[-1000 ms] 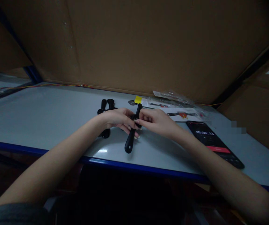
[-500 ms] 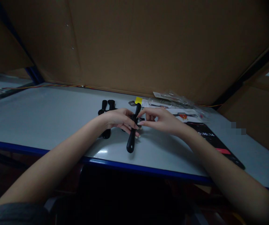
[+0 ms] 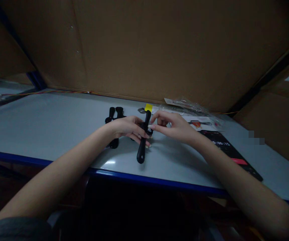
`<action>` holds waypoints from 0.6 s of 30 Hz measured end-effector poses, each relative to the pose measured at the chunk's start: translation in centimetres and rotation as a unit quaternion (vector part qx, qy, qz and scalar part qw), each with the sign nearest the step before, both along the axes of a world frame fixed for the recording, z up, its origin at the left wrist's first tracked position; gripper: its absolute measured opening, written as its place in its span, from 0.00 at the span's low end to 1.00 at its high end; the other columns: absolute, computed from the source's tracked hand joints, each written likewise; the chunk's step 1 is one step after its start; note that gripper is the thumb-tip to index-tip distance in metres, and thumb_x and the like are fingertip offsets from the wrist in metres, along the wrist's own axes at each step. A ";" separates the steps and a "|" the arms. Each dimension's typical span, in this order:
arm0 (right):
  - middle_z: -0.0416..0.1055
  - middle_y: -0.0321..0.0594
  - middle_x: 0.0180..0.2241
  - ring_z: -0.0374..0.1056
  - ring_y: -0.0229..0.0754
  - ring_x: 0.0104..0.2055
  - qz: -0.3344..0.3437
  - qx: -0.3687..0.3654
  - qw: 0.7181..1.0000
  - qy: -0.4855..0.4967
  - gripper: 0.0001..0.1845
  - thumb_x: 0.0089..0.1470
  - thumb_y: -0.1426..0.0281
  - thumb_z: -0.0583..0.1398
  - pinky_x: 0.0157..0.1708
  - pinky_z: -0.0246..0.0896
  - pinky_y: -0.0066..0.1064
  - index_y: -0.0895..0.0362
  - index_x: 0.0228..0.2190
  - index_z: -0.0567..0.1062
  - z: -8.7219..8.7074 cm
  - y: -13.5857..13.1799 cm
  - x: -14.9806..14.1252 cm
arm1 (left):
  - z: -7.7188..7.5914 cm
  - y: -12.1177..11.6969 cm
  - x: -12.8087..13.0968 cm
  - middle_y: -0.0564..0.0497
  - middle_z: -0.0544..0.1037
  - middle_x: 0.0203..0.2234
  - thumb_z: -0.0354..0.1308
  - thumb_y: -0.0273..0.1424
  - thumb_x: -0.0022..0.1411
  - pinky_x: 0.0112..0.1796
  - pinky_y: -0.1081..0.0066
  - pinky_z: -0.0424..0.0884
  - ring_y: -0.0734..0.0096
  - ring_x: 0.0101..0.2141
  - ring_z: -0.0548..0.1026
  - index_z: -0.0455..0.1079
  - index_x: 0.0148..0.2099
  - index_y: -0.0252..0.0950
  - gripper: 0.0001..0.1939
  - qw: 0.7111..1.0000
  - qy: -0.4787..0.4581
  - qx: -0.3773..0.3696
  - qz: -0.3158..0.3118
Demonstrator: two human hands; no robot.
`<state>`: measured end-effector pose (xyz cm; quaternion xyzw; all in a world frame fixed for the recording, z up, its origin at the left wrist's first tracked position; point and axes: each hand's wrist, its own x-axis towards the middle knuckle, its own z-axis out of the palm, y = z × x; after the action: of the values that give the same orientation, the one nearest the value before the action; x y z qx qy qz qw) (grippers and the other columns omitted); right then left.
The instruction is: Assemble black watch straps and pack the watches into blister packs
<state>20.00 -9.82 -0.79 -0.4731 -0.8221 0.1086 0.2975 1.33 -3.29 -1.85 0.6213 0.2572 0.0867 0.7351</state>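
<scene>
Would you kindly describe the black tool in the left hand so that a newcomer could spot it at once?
On the pale table with a blue front edge, find the left hand near the middle. The black tool is in its grip, rounded handle toward that edge; similar black pieces further left lie on the table.

On the white counter (image 3: 59,124) — black knob-ended tools (image 3: 114,143) left of the long black tool (image 3: 141,149), flat black phone (image 3: 231,153) right, clear plastic packaging (image 3: 193,106) far right.
</scene>
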 end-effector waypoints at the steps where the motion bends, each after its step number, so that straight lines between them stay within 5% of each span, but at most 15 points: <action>1: 0.61 0.31 0.20 0.58 0.34 0.23 0.020 -0.009 1.000 0.000 0.10 0.50 0.65 0.59 0.24 0.48 0.26 0.57 0.34 0.70 0.1 0.1 0.3 | 0.0 0.0 0.0 0.42 0.77 0.32 0.66 0.23 0.43 0.34 0.64 0.75 0.58 0.32 0.78 0.61 0.43 0.26 0.25 1.000 0.001 -0.002 -0.001; 4: 0.63 0.31 0.20 0.58 0.34 0.24 0.052 -0.029 0.998 -0.025 0.11 0.50 0.64 0.59 0.25 0.48 0.26 0.56 0.36 0.71 0.2 0.2 0.6 | 0.1 -0.2 0.0 0.42 0.77 0.32 0.65 0.23 0.43 0.35 0.63 0.75 0.59 0.31 0.78 0.61 0.44 0.26 0.25 1.000 0.006 0.003 -0.002; 10: 0.63 0.32 0.19 0.55 0.32 0.22 -0.027 0.012 0.997 -0.076 0.11 0.52 0.63 0.57 0.24 0.43 0.26 0.57 0.25 0.68 -0.8 0.0 -0.8 | 0.2 -0.3 0.1 0.44 0.77 0.31 0.64 0.21 0.43 0.35 0.64 0.75 0.62 0.30 0.78 0.63 0.42 0.27 0.22 1.000 0.002 0.016 -0.002; 18: 0.59 0.32 0.18 0.55 0.33 0.22 -0.048 -0.010 0.999 -0.020 0.16 0.55 0.62 0.53 0.23 0.43 0.26 0.58 0.22 0.67 -0.9 0.0 -1.0 | -0.1 0.0 -0.1 0.43 0.77 0.32 0.64 0.21 0.44 0.35 0.61 0.75 0.58 0.32 0.78 0.64 0.43 0.26 0.22 1.000 -0.014 0.006 -0.005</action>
<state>18.99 -9.82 -1.66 -0.5169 -0.8033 0.0931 0.2808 1.19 -3.25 -1.96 0.6257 0.2433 0.0931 0.7353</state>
